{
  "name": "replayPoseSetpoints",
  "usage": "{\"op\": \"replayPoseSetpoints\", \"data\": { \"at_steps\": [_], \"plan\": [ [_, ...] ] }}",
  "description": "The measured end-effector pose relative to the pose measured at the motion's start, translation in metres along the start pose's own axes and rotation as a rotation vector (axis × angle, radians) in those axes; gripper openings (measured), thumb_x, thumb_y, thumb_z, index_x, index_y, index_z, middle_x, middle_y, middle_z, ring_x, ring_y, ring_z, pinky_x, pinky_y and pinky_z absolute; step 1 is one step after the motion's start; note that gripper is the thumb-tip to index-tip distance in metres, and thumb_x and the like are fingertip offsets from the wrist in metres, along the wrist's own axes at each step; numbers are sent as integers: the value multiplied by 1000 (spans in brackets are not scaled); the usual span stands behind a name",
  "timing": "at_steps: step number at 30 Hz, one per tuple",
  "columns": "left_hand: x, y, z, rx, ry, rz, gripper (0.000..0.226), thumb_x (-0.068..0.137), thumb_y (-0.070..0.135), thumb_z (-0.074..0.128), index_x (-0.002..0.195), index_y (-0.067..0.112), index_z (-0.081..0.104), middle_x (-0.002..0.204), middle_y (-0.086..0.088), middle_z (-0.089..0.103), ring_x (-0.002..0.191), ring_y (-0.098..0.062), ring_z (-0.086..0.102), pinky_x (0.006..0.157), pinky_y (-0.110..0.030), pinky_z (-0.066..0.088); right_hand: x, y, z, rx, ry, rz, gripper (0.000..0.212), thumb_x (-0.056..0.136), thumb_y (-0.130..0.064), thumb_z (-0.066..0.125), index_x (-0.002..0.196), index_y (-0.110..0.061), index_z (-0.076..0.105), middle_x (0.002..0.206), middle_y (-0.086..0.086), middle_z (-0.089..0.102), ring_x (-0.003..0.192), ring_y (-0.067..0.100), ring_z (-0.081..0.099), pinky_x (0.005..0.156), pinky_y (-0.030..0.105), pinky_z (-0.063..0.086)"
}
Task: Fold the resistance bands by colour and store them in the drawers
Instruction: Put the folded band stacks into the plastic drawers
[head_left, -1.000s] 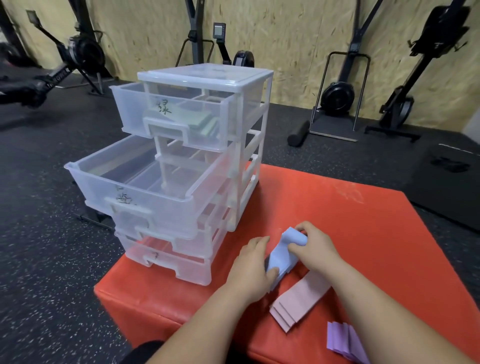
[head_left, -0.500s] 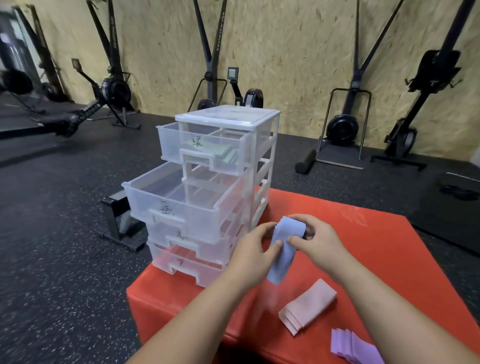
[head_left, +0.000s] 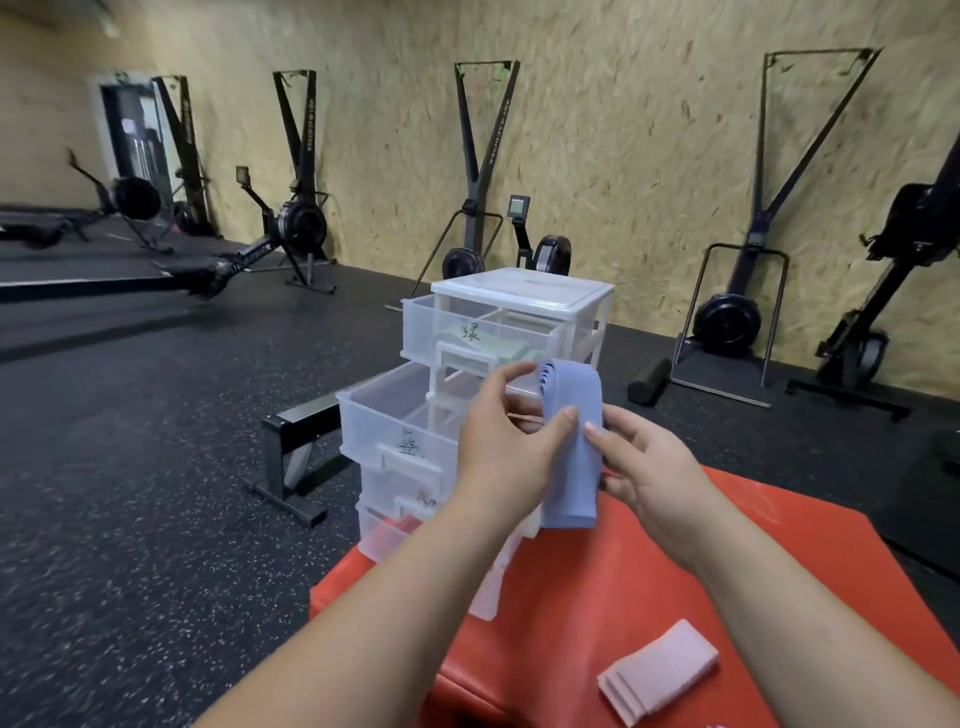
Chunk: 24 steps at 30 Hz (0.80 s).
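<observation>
I hold a folded bundle of blue resistance bands (head_left: 571, 447) upright in the air in front of the clear plastic drawer unit (head_left: 519, 296). My left hand (head_left: 506, 436) pinches its left edge. My right hand (head_left: 641, 462) grips its right side. The top drawer (head_left: 441, 327) is pulled out and holds green bands (head_left: 511, 349). The second drawer (head_left: 384, 421) is pulled out further, just below my left hand. A folded stack of pink bands (head_left: 660, 670) lies on the red padded box (head_left: 649, 571) near me at the right.
The drawer unit stands on the left corner of the red box, which drops off to black rubber floor (head_left: 156, 519) on all sides. A black metal frame (head_left: 291, 457) stands on the floor left of the drawers. Rowing machines (head_left: 296, 223) line the chipboard wall behind.
Both hands lifted the blue bands off the red box and raised them up in front of the drawers. My view tilted upward, so the purple bands have nearly left the frame.
</observation>
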<state>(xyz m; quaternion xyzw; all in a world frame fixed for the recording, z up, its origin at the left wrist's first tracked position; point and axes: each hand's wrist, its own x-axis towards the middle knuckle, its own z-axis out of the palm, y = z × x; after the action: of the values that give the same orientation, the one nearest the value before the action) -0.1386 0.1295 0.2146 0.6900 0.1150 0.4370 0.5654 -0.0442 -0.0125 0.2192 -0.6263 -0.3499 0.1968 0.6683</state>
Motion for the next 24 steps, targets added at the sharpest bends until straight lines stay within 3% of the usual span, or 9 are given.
{"op": "replayPoseSetpoints", "data": {
  "at_steps": [3,6,8,10,14,17,19,21,24],
  "plan": [
    [9,8,-28,-14,71,-2,53,85,34,87,129,38,57,95,5,71,80,-3,69,78,-24,58,22,-19,24,-109,-39,-7,28,104,-20,62,131,-18,70,127,9,74,117,27,71,99,49,55],
    [16,0,-64,1,150,-48,48,91,47,79,130,35,53,99,8,71,88,2,66,75,-17,50,50,-41,49,-250,-35,41,16,103,-23,64,107,-20,79,105,12,79,84,24,72,77,40,54],
    [13,-14,-83,98,233,-59,48,92,51,76,130,33,52,107,10,66,96,0,63,78,-21,48,71,-51,57,-404,-35,73,16,99,-27,65,98,-22,80,93,8,78,76,22,68,71,34,48],
    [9,-39,-102,278,300,-41,53,90,57,73,131,32,51,117,11,56,109,-9,57,89,-28,48,97,-55,70,-610,-97,75,19,95,-31,63,101,-18,76,88,6,71,80,25,62,72,35,43],
    [0,-85,-121,524,219,-116,83,79,73,68,144,27,43,132,5,40,128,-21,45,110,-47,44,144,-52,102,-1029,-213,62,35,93,-30,58,113,-3,68,100,23,68,78,22,49,71,47,49],
    [-5,-101,-122,535,193,-122,94,76,68,78,149,23,40,132,7,36,132,-20,40,115,-44,40,164,-42,126,-1154,-303,44,23,97,-25,56,102,-10,73,89,12,66,76,22,52,66,36,45],
    [-5,-107,-119,519,210,-119,97,73,69,79,149,25,38,131,10,34,132,-16,38,116,-41,38,174,-33,135,-1121,-349,65,21,97,-27,56,106,-19,74,99,3,69,90,26,62,79,37,53],
    [-5,-111,-116,509,236,-106,99,71,73,77,149,26,37,131,12,32,132,-15,37,115,-38,38,179,-23,140,-1121,-381,108,24,97,-30,57,111,-18,72,112,6,68,103,28,62,96,44,51],
    [-7,-115,-110,475,268,-79,101,69,76,73,149,26,37,131,15,30,133,-14,37,113,-33,36,182,-1,141,-1282,-508,198,27,96,-31,55,111,-14,69,114,11,65,97,27,60,94,44,51]
  ]
}}
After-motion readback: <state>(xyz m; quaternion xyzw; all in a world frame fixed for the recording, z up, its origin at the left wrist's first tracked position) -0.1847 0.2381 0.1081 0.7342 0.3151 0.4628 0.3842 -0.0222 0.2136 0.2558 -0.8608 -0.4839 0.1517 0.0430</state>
